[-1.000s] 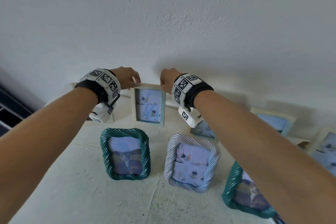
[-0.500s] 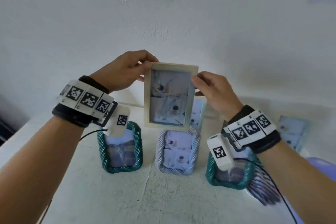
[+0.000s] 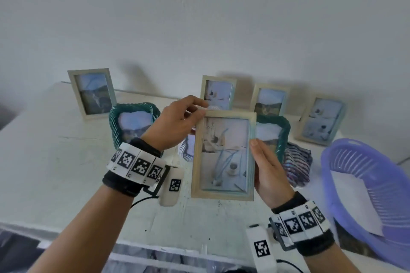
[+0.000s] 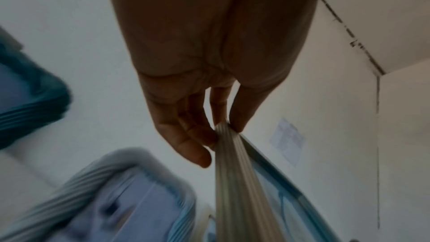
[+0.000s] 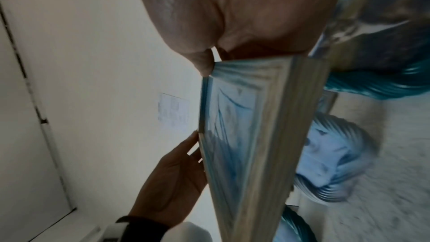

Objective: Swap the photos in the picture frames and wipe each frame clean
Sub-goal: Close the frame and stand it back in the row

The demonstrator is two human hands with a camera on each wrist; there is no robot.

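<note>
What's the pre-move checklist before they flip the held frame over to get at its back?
1. Left hand pinches the top left corner of the wooden frame: ok.
2. Right hand grips the frame's right edge, thumb on the front: ok.
3. Frame lifted off the table, clear of the standing frames behind: ok.
4. Bare tabletop in front of the frame to lay it face down: ok.
5. Back clips and stand: cannot tell, only the front and edges show.
6. Wiping cloth within reach: striped fabric lies right of the frame; whether it is the cloth, cannot tell.
</note>
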